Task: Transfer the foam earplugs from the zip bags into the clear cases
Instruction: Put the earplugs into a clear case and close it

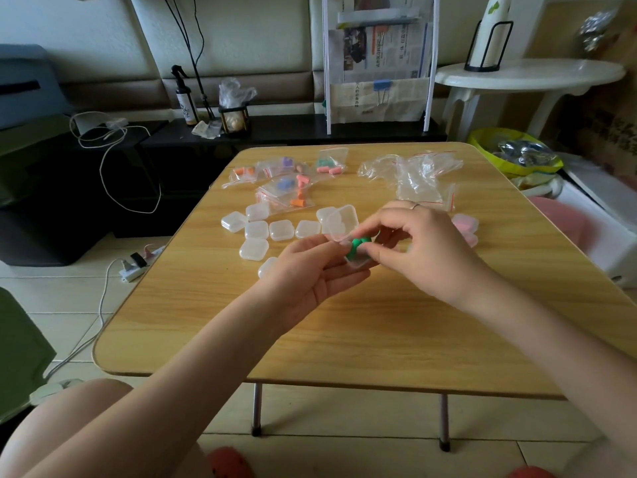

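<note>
Head view shows green earplugs (358,248) sitting between the fingertips of both hands, over the bottom half of an open clear case (356,260). The right hand (424,250) pinches the plugs from the right side with thumb and forefinger curled. The left hand (310,270) cradles the case from below and left, fingers loosely curled around it, thumb near the plugs. The case lid (343,222) stands tilted up just beyond the fingers, so the way in is straight down from the pinch; the plugs' long axis I cannot tell. Both hands are equally close.

Left of the fingers lie shut empty cases (272,232). Farther beyond them are full zip bags (282,184), and beyond the right hand a heap of emptied bags (413,174). Pink filled cases (465,225) peek out past the right hand's knuckles. Nothing seems to block the drop, though the lid hinge sits close.
</note>
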`<state>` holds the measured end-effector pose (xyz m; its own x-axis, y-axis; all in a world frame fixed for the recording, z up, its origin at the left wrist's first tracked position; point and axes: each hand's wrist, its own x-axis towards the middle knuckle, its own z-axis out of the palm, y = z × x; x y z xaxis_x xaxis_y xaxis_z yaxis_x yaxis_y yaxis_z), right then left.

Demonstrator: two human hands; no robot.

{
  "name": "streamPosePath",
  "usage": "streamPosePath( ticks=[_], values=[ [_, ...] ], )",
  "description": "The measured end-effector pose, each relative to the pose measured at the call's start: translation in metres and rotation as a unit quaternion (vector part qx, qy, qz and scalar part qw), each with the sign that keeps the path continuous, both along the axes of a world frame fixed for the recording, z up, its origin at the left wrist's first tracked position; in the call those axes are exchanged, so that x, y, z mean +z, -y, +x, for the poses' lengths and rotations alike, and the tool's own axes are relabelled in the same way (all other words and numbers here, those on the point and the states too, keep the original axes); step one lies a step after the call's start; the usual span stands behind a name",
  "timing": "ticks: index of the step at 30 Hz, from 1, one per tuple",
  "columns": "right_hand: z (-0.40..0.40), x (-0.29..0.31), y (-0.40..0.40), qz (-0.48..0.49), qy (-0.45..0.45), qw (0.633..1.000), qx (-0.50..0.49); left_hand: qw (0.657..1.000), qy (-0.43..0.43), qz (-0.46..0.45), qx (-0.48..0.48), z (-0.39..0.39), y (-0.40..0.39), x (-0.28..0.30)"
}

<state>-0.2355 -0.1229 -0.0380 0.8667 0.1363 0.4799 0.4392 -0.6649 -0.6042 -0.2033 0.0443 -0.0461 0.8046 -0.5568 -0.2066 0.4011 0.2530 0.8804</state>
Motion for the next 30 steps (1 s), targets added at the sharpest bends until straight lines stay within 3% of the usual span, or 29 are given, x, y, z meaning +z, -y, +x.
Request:
streamPosePath(
  ticks=[8,12,19,25,30],
  values=[
    [0.0,-0.006,-0.001,-0.06,0.04,0.997,-0.004,0.999,0.015,0.031,-0.03,-0.002,0.0,0.001],
    [0.003,-0.003,0.007,-0.123,0.043,0.99,0.044,0.997,0.0,0.05,-0.058,-0.003,-0.001,0.0],
    [0.006,0.002,0.013,0.031,-0.028,0.997,0.063,0.994,-0.054,0.051,-0.086,0.005,-0.007,0.006],
    [0.007,-0.002,0.01,-0.022,-0.002,0.999,0.048,0.99,0.009,0.089,-0.105,0.004,-0.006,0.007],
    [0.003,-0.006,0.004,0.028,0.028,0.999,0.034,0.984,0.097,0.121,-0.084,-0.003,-0.003,0.003]
  ],
)
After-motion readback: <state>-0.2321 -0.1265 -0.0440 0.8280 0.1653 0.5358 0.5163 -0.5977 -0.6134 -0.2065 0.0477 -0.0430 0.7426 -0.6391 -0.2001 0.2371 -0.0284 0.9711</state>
